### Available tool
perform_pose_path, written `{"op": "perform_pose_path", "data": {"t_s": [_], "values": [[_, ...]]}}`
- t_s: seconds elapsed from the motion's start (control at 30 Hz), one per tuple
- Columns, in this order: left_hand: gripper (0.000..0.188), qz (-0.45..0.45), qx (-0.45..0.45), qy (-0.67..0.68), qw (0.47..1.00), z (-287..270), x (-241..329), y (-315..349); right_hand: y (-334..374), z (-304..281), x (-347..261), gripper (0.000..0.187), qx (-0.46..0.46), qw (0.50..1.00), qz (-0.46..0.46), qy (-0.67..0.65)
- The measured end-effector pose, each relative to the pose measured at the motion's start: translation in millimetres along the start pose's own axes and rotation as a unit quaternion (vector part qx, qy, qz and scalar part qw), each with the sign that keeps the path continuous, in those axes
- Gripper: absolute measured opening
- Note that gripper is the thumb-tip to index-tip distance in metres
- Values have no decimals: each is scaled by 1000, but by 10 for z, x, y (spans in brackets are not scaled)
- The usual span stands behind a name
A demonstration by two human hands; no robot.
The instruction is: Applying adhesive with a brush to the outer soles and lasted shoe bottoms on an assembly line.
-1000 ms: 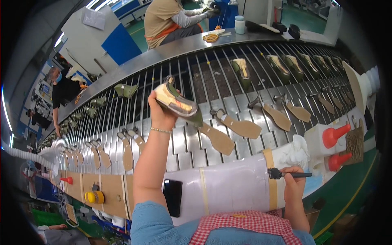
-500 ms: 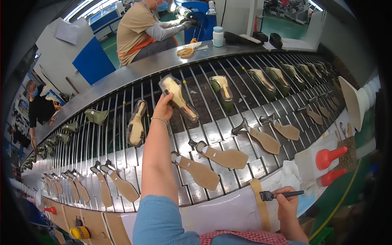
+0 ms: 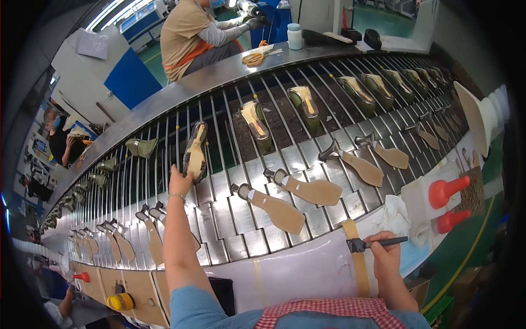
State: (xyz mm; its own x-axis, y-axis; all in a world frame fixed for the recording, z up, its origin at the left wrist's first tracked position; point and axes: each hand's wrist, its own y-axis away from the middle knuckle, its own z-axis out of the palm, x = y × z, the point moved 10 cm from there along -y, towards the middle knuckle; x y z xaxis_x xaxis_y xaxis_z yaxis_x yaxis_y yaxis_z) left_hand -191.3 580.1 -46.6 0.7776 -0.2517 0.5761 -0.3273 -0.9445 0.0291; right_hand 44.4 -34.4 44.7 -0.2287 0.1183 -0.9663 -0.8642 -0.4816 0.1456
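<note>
Conveyor slats (image 3: 222,222): bare metal, smooth, glossy, full of reflections. Conveyor rods (image 3: 218,126): smooth, shiny metal. Ledge (image 3: 189,90): satin metal. Insoles (image 3: 278,214): matt, smooth, fibreboard-like. Shoe upper (image 3: 194,153) by left hand (image 3: 182,178): dull pale underside, shiny darker edging. Brush handle (image 3: 392,241): smooth, dark, plastic-looking. Table sheet (image 3: 312,263): smooth, glossy plastic. Tape (image 3: 360,271): matt, paper-like. Panels (image 3: 137,281): matt cardboard. Bottle nozzles (image 3: 449,192): smooth red plastic. Apron (image 3: 329,312): checked cloth. Duct (image 3: 496,109): ribbed plastic.
</note>
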Motion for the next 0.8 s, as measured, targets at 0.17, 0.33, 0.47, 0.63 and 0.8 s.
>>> {"op": "perform_pose_path", "data": {"t_s": [0.17,0.33,0.47,0.63,0.8], "values": [[68,87,59,127,986,40,-130,-179,105,96,-97,19,-32,998,-20,-42],[42,112,95,300,942,-574,783,-68,341,-75,-304,18,-14,998,-57,-32],[25,78,-55,349,932,-1155,1320,662,562,-282,-460,16,10,994,-93,-52],[27,124,-182,374,901,-1740,1689,1924,725,-506,-569,13,12,996,-84,0],[31,76,-437,442,779,-1129,1913,2771,796,-871,-694,13,40,996,-60,59]]}}
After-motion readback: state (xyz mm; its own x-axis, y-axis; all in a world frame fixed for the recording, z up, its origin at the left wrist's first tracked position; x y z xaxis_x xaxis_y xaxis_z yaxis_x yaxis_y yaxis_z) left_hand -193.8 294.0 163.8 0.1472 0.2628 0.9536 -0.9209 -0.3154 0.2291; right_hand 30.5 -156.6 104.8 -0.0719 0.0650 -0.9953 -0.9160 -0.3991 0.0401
